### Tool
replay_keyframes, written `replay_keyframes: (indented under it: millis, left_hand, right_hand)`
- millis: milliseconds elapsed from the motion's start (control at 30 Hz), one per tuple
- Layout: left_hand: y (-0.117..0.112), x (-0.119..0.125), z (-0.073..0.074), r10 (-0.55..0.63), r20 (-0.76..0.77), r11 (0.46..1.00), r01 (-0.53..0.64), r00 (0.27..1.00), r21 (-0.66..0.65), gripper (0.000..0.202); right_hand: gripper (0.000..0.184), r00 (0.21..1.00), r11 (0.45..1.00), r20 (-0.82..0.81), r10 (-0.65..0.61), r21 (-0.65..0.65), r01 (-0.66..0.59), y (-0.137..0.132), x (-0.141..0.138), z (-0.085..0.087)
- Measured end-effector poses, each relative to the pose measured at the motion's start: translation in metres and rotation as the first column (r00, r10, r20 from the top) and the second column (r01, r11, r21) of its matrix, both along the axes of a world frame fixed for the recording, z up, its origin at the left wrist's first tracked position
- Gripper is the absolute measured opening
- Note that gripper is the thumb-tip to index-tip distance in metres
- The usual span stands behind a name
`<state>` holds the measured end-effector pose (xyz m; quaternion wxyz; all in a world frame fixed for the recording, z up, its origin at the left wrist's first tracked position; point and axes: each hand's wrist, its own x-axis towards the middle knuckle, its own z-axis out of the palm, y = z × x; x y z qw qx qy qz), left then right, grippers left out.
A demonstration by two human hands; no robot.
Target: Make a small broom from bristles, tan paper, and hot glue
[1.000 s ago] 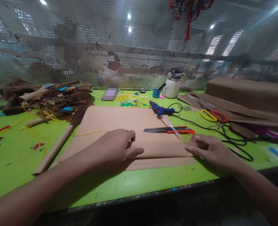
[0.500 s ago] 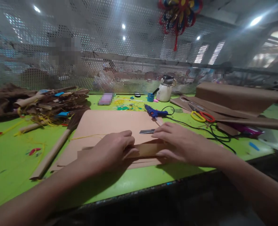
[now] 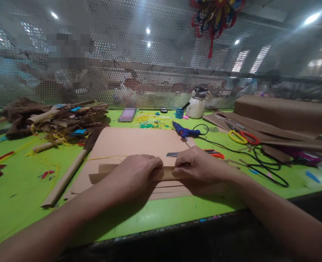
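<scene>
A narrow strip of brown paper [image 3: 167, 174], folded or curled lengthwise, lies across the front of several larger light-brown paper sheets [image 3: 128, 140]. My left hand [image 3: 137, 170] is closed on the strip's middle, thumb at the near side and fingers over the top. Close beside it, my right hand [image 3: 195, 164] pinches the same strip between thumb and fingers. Just behind the right hand lies a utility knife [image 3: 217, 154] with an orange handle, its blade pointing left. A thin yellow strand [image 3: 103, 158] rests on the sheets to the left.
Beyond the sheets sit a blue glue gun [image 3: 185, 130] with a black cord, a blue jar [image 3: 179, 113] and a white jug [image 3: 195, 107]. Scissors [image 3: 242, 137] lie on brown paper at right. A brown-bristled paper brush shape [image 3: 68, 174] and a scrap pile [image 3: 68, 118] are at left.
My right hand has shifted left along the strip, its fingers now curled into a pinch close to my left hand. The knife's orange handle has come into sight. The view has turned slightly left.
</scene>
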<state>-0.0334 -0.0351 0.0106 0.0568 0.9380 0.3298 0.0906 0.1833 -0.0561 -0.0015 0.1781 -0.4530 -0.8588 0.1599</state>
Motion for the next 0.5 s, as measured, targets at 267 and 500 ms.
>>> replay_keyframes:
  millis: [267, 500]
  left_hand:
    - [0.004, 0.01, -0.009, -0.057, -0.046, 0.997, 0.059, 0.997, 0.046, 0.016]
    - [0.009, 0.0, -0.006, -0.099, 0.035, 0.995, 0.099, 0.994, -0.013, 0.026]
  right_hand:
    - [0.02, 0.997, 0.996, 0.024, 0.077, 0.053, -0.078, 0.0, -0.002, 0.002]
    - [0.024, 0.985, 0.994, 0.135, -0.112, 0.01, 0.112, -0.008, 0.033, 0.008]
